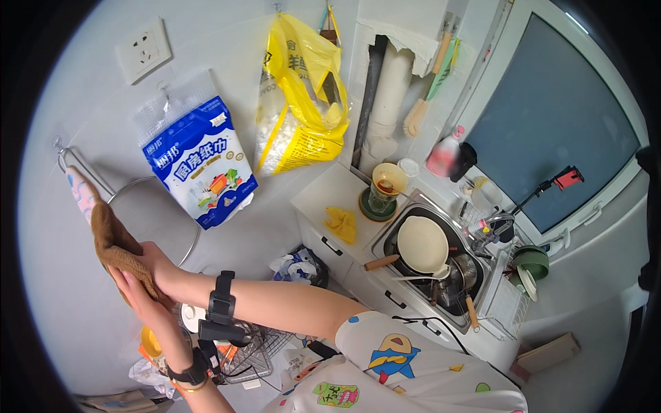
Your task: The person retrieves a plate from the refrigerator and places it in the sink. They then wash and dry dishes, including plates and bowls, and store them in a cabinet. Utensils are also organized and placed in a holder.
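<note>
A brown cloth towel (119, 232) with a pink patterned upper part hangs from a wall hook at the left. Both of my hands are on its lower part. My right hand (157, 268) grips the towel from the right side, its fingers partly hidden in the folds. My left hand (137, 294) lies against the towel from below, fingers extended along it; how firmly it holds the cloth is not clear. Behind the towel, a round mesh lid (155, 217) is by the wall. A kitchen paper towel pack (201, 160) hangs to the right of it.
A yellow plastic bag (304, 103) hangs on the wall. The sink (382, 250) holds a cream pan (422, 245) and other cookware. On the counter lie a yellow cloth (341, 224) and stacked bowls. Below my arms stands a wire rack (253, 361); a trash bag (315, 268) is beside the cabinets.
</note>
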Demonstrator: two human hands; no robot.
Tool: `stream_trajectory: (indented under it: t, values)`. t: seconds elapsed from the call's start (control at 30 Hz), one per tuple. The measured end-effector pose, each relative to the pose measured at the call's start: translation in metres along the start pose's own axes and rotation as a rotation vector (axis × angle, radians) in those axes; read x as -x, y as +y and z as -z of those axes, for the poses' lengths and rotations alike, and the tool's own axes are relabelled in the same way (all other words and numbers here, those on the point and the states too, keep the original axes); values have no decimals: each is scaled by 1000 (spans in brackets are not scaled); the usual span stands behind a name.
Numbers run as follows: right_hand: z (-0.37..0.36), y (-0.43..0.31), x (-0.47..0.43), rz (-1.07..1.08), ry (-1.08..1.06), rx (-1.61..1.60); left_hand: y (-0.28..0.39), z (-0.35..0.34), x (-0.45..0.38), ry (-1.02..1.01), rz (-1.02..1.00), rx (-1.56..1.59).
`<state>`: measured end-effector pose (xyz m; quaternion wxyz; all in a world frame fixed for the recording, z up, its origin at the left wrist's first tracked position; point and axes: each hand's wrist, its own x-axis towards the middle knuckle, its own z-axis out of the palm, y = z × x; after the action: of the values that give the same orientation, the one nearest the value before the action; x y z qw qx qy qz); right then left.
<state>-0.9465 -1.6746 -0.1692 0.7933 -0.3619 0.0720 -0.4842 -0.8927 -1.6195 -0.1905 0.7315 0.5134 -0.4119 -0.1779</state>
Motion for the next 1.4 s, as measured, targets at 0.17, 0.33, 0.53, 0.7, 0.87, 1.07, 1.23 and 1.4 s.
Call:
stream_trajectory:
  t: [0.17,0.33,0.53,0.7,0.87,1.07,1.23,1.4]
  values:
    - [15,-8,-7,-189,-55,-114,-28,32,20,1,424,862]
    - [25,-4,-7,-132,1,-101,-109,32,22,44,-32,255]
    - [27,-2,-21,158,230,407,-134,45,-2,-270,-680,-617]
    - [51,-12,5,221,204,1111,-88,17,35,-100,-97,195]
    - [50,12,19,248,-50,-26,-24,-25,17,-221,285,623]
    - [47,37,22,181,30,561,-24,-24,4,-334,532,831]
    - [69,15,83,758,48,845,-60,-33,-4,-312,376,714]
    - [177,-50,246,142,43,1119,-104,-75,17,-326,330,770]
